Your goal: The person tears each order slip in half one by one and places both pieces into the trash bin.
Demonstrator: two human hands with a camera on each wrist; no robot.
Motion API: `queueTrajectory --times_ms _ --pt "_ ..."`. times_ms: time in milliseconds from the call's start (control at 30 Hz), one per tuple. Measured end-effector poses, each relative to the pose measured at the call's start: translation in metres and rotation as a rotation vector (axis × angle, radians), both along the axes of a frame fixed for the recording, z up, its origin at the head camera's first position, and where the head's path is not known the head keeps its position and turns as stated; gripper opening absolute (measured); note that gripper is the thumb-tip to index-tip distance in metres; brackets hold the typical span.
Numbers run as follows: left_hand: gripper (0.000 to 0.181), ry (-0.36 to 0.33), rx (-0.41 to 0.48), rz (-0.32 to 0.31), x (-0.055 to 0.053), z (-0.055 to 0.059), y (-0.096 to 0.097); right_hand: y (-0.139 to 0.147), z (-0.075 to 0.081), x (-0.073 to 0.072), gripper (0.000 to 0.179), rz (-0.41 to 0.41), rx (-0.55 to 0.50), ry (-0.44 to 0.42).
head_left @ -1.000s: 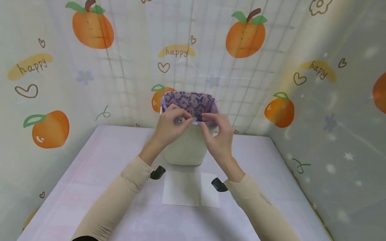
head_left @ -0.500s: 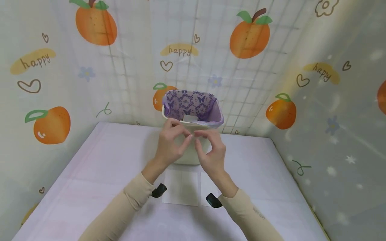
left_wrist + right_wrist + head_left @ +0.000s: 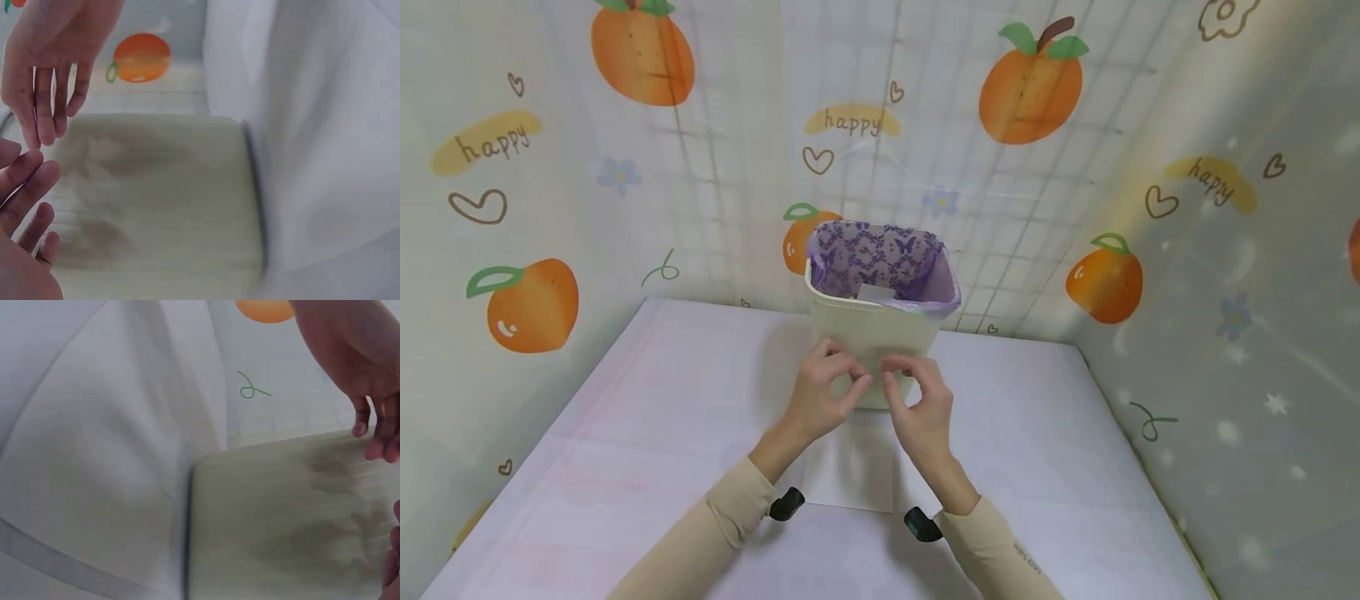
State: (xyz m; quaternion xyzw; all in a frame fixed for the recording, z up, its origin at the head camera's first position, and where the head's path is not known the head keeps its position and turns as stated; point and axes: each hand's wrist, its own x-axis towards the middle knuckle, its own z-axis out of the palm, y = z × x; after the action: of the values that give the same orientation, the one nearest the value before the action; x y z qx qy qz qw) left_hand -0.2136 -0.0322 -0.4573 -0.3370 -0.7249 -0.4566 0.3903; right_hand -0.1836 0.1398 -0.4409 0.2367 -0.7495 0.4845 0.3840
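A cream waste bin (image 3: pixel 874 329) stands upright on the table, lined with a purple bag (image 3: pixel 868 250) patterned with butterflies and lace. Inside it, a white piece that looks like paper (image 3: pixel 876 293) shows just behind the front rim. My left hand (image 3: pixel 820 393) hovers in front of the bin, thumb and forefinger bent toward each other with nothing visible between them. Facing it, my right hand (image 3: pixel 922 408) has a similar loose curve, also holding nothing visible. Both wrist views show the bin's plain front, with the left hand's fingers (image 3: pixel 30 194) relaxed and apart.
Two white sheets lie side by side before the bin, the left sheet (image 3: pixel 853 479) larger and the right sheet (image 3: pixel 916 490) partly behind my right forearm. The white table (image 3: pixel 1037 433) meets a curtain (image 3: pixel 737 200) printed with oranges at the back.
Both hands have moved from the bin's front rim down and back toward me, staying close together. The rim, the liner and the white piece inside now show unobstructed.
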Motion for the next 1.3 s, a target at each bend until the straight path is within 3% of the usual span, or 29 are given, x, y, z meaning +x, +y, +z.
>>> queueTrajectory --times_ms 167,367,600,767,1100,1300 --pt "0.011 -0.024 0.01 0.029 -0.001 -0.022 -0.004 -0.002 -0.004 0.011 0.019 -0.019 -0.027 -0.051" --pt "0.011 -0.099 0.01 0.048 -0.002 -0.045 -0.009 -0.005 -0.019 0.011 0.015 -0.047 -0.054 -0.086" --pt "0.013 -0.191 0.054 0.087 -0.001 -0.061 -0.014 0.004 -0.063 -0.009 0.013 -0.066 -0.05 -0.157" --pt "0.015 -0.226 0.039 0.129 0.001 -0.073 -0.021 0.001 -0.084 -0.008 0.009 -0.07 -0.029 -0.202" --pt "0.011 -0.257 0.074 0.14 0.0 -0.092 -0.025 0.002 -0.105 -0.004 0.009 -0.099 -0.044 -0.23" --pt "0.009 -0.323 0.046 0.168 0.001 -0.102 -0.032 0.001 -0.115 -0.004 0.007 -0.051 -0.049 -0.263"
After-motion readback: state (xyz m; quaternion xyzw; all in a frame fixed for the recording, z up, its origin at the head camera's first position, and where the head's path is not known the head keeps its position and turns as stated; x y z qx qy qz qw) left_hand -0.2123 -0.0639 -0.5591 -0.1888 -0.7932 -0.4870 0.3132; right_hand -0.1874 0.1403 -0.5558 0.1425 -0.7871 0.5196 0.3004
